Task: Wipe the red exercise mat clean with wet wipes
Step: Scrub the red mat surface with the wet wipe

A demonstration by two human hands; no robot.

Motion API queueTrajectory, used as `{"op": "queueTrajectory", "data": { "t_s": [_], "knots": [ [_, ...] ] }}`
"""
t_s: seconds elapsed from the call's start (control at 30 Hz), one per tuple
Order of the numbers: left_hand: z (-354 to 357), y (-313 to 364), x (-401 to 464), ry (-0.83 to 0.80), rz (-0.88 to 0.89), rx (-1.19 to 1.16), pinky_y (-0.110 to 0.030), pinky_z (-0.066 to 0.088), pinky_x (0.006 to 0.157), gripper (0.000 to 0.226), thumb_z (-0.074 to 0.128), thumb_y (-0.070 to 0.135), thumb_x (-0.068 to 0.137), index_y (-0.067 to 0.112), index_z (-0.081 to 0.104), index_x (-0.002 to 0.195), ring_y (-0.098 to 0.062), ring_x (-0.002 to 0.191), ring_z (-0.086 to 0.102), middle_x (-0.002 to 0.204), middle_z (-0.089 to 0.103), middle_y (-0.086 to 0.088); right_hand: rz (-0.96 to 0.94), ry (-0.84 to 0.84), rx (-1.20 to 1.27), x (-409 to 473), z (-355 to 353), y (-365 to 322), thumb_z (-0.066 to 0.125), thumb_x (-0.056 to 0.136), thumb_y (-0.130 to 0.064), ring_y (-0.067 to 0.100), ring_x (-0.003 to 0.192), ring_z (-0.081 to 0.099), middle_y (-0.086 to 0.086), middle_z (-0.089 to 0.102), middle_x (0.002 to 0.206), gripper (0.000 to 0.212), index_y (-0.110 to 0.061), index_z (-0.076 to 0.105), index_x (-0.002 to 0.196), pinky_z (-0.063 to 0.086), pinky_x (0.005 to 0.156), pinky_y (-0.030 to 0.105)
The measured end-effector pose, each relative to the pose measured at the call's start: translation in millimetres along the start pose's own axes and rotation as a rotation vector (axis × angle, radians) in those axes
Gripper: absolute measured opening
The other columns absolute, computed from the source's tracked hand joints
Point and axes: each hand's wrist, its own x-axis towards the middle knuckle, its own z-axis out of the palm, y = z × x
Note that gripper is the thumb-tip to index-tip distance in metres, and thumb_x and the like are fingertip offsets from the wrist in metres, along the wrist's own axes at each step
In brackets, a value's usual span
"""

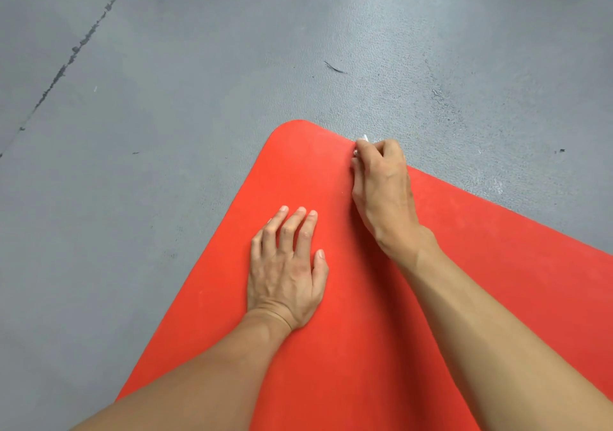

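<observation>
The red exercise mat (pixel 348 347) lies on the floor, its rounded far corner pointing away from me. My left hand (pixel 285 271) rests flat on the mat with fingers straight, palm down. My right hand (pixel 381 185) sits at the mat's far right edge near the corner, fingers curled round a small white wet wipe (pixel 361 141). Only a scrap of the wipe shows past the fingers; the hand hides the remainder.
A grey textured floor (pixel 166 131) surrounds the mat on the left, far and right sides. A dark cracked seam (pixel 76 48) runs diagonally across the floor at the upper left. A small dark scrap (pixel 335 67) lies beyond the mat corner.
</observation>
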Motion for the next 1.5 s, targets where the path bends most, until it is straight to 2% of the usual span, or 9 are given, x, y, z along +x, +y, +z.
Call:
{"op": "queueTrajectory", "data": {
  "t_s": [0.13, 0.27, 0.37, 0.63, 0.77, 1.0, 1.2, 1.4, 1.5],
  "knots": [
    [-0.1, 0.1, -0.6, 0.002, 0.005, 0.000, -0.049, 0.037, 0.115, 0.061, 0.050, 0.038, 0.094, 0.018, 0.052, 0.151, -0.029, 0.148, 0.040, 0.153, 0.051, -0.002, -0.056, -0.079, -0.031, -19.3, -10.1, -6.3, 0.051, 0.104, -0.015, 0.031, 0.090, 0.051, 0.015, 0.051, 0.096, 0.018, -0.002, 0.064, 0.102, 0.045, 0.080, 0.040],
    [0.1, -0.9, -0.8, 0.012, 0.009, -0.002, -0.050, 0.038, 0.114, 0.061, 0.050, 0.038, 0.094, 0.017, 0.052, 0.151, -0.030, 0.147, 0.041, 0.153, 0.051, -0.003, -0.242, -0.337, -0.018, -89.6, -31.1, -21.5, 0.048, 0.102, -0.014, 0.026, 0.097, 0.048, 0.009, 0.051, 0.109, 0.032, -0.003, 0.061, 0.130, 0.047, 0.087, 0.035],
    [0.5, -1.2, -0.7, 0.007, 0.006, -0.003, -0.051, 0.039, 0.113, 0.061, 0.049, 0.038, 0.094, 0.018, 0.051, 0.152, -0.030, 0.147, 0.041, 0.153, 0.050, -0.003, -0.269, -0.387, 0.010, -109.5, -36.4, -19.9, 0.047, 0.106, -0.018, 0.023, 0.107, 0.050, 0.007, 0.055, 0.121, 0.037, -0.007, 0.058, 0.139, 0.048, 0.094, 0.030],
    [1.3, -1.0, -1.3, 0.010, 0.002, 0.002, -0.052, 0.040, 0.111, 0.061, 0.049, 0.038, 0.094, 0.017, 0.052, 0.151, -0.031, 0.147, 0.042, 0.153, 0.051, -0.003, -0.182, -0.287, -0.031, -110.9, -35.3, -25.7, 0.058, 0.102, -0.020, 0.020, 0.106, 0.051, 0.000, 0.055, 0.123, 0.034, -0.012, 0.061, 0.135, 0.052, 0.084, 0.032],
    [2.0, -1.1, -0.6, 0.012, 0.013, -0.005, -0.052, 0.039, 0.113, 0.061, 0.049, 0.038, 0.094, 0.017, 0.051, 0.151, -0.030, 0.147, 0.041, 0.153, 0.051, -0.003, -0.275, -0.251, -0.076, -105.9, -25.7, -23.7, 0.054, 0.104, -0.016, 0.026, 0.122, 0.052, 0.007, 0.056, 0.139, 0.030, -0.002, 0.065, 0.129, 0.049, 0.103, 0.036],
    [0.8, 0.0, -0.6, 0.016, 0.005, -0.001, -0.050, 0.038, 0.114, 0.060, 0.051, 0.038, 0.094, 0.018, 0.052, 0.151, -0.030, 0.147, 0.042, 0.152, 0.052, -0.003, -0.526, -0.282, -0.079, -83.2, -38.5, 1.9, 0.050, 0.107, -0.011, 0.035, 0.101, 0.059, 0.016, 0.066, 0.117, 0.026, 0.003, 0.069, 0.117, 0.051, 0.093, 0.041],
    [0.1, -0.4, -0.4, 0.014, -0.003, 0.002, -0.051, 0.039, 0.113, 0.060, 0.050, 0.038, 0.094, 0.018, 0.053, 0.150, -0.030, 0.147, 0.041, 0.152, 0.052, -0.002, -0.103, 0.051, -0.108, -57.9, -34.2, 3.7, 0.058, 0.101, -0.014, 0.034, 0.094, 0.057, 0.013, 0.065, 0.100, 0.021, -0.003, 0.075, 0.104, 0.051, 0.078, 0.044],
    [0.6, -0.5, -0.3, 0.021, 0.002, -0.004, -0.051, 0.038, 0.112, 0.061, 0.050, 0.039, 0.093, 0.017, 0.053, 0.150, -0.030, 0.147, 0.042, 0.152, 0.052, -0.002, -0.460, -0.243, 0.009, -146.9, -51.9, -20.1, 0.046, 0.110, -0.014, 0.030, 0.088, 0.058, 0.012, 0.065, 0.105, 0.030, 0.001, 0.071, 0.118, 0.052, 0.078, 0.042],
    [0.2, -0.6, 0.4, 0.020, 0.008, 0.000, -0.050, 0.038, 0.113, 0.060, 0.050, 0.038, 0.093, 0.017, 0.053, 0.149, -0.030, 0.147, 0.042, 0.151, 0.052, -0.003, -0.400, -0.097, -0.076, -83.5, -48.9, 8.8, 0.054, 0.108, -0.017, 0.030, 0.089, 0.055, 0.013, 0.064, 0.098, 0.026, -0.005, 0.072, 0.123, 0.050, 0.079, 0.042]
  ]
}}
